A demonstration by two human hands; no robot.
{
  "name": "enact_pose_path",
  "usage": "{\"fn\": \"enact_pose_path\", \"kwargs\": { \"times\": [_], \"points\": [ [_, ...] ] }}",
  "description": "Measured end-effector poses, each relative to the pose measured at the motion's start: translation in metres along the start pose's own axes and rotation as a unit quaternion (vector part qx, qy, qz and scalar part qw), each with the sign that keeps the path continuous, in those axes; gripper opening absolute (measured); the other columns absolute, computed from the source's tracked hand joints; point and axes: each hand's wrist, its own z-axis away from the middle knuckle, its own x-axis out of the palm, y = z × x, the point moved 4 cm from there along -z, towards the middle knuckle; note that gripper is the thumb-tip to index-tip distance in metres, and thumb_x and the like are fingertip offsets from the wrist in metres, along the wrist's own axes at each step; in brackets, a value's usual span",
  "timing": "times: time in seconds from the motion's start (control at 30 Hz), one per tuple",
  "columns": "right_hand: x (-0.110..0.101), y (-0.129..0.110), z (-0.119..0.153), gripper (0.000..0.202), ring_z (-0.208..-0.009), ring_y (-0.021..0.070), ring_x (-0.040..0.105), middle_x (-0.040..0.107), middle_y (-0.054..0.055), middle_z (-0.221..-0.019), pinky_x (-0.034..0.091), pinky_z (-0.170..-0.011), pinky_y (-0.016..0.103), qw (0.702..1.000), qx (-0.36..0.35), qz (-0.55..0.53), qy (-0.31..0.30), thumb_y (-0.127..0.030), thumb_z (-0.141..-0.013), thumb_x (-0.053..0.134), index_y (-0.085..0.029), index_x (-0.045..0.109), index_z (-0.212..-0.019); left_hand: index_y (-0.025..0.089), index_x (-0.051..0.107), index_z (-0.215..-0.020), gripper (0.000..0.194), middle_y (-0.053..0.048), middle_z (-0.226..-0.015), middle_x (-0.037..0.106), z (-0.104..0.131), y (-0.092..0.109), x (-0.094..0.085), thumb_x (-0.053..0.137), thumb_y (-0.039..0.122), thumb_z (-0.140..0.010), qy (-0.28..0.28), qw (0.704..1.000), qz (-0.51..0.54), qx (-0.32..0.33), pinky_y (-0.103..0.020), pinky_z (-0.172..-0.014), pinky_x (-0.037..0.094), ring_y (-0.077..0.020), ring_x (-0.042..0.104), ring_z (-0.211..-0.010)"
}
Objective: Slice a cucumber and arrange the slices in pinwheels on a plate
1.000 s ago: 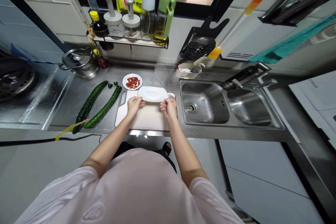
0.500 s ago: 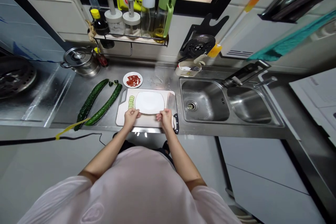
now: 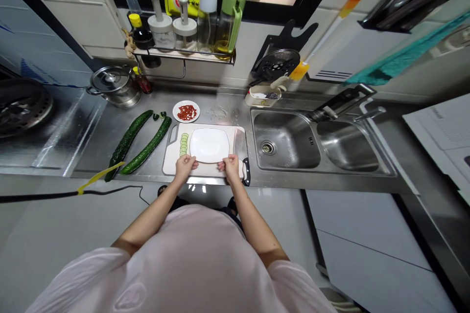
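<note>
A white square plate (image 3: pixel 209 145) is over the cutting board (image 3: pixel 172 165), held by its near edge. At its near left corner my left hand (image 3: pixel 185 166) pinches the rim. My right hand (image 3: pixel 230 165) grips the near right corner with closed fingers. Just left of the plate, a row of overlapping cucumber slices (image 3: pixel 184 144) lies on the board. To the right lies a kitchen knife (image 3: pixel 246 171), its black handle close to my right hand and its blade pointing away from me. Whether the plate rests on the board I cannot tell.
Two long cucumbers (image 3: pixel 128 138) lie left of the board, near cut ends (image 3: pixel 158 116). Behind it stands a small plate of chopped red pieces (image 3: pixel 186 112). A double sink (image 3: pixel 290 142) is on the right; a lidded pot (image 3: pixel 113 87) stands at the back left.
The plate and both hands have shifted very slightly toward me, and the plate shows a little more of its face. My grip on its rim stays the same.
</note>
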Motion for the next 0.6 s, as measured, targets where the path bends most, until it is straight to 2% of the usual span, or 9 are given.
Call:
{"fn": "enact_pose_path", "kwargs": {
  "times": [0.6],
  "points": [
    [-0.004,0.015,-0.002,0.033,-0.035,0.0133,0.056,0.057,-0.011,-0.047,0.035,-0.029,0.015,0.998,0.024,0.04,0.038,-0.017,-0.068,0.052,-0.025,0.029,-0.091,0.015,0.049,-0.069,0.031,-0.005,-0.061,0.067,-0.005,-0.011,-0.006,0.074,0.034,-0.068,-0.007,0.999,-0.029,-0.039,-0.024,-0.052,0.055,-0.0141,0.066,-0.054]
  ]
}}
